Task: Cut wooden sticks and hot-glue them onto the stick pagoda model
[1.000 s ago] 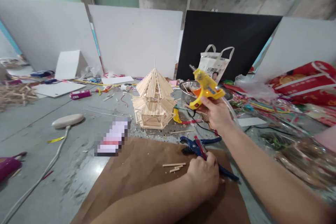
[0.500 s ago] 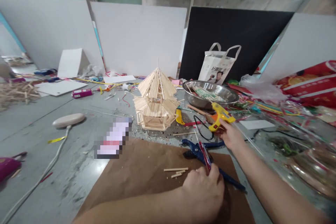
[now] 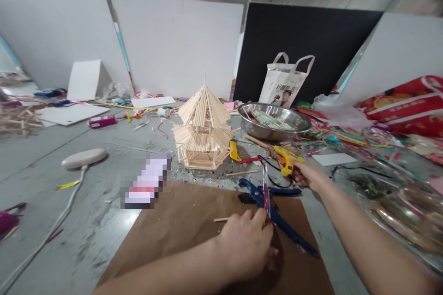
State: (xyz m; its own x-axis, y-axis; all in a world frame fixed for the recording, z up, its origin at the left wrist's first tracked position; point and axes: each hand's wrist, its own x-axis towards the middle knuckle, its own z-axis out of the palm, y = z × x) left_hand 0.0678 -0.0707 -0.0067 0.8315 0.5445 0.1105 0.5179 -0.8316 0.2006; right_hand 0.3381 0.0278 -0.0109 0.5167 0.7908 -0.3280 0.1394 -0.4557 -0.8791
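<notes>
My right hand point(image 3: 306, 174) is closed around the handle of a yellow hot glue gun point(image 3: 286, 160), to the right of a small pagoda-like house point(image 3: 204, 136) built of thin wooden sticks. Nearer to me, my left hand point(image 3: 247, 242) grips a slim red tool point(image 3: 266, 196) with thin, pale tips, perhaps tweezers; its lower end is hidden in my fingers. Just beyond that hand lie blue-handled cutters point(image 3: 258, 193), partly on brown paper point(image 3: 166, 230). A short wooden stick point(image 3: 221, 219) shows beside my left knuckles.
Behind the glue gun stands a steel bowl point(image 3: 277, 126) with packaged sticks, and a white bag point(image 3: 285, 83) is behind it. A phone point(image 3: 147, 182) lies left of the paper. Further left are a white puck-shaped device point(image 3: 85, 158) and its cable. Plastic scraps cover the right side.
The glue gun has come lower and turned in my right hand. My left hand has shifted left with the red tool, now covering most of the short sticks. The view has shifted slightly.
</notes>
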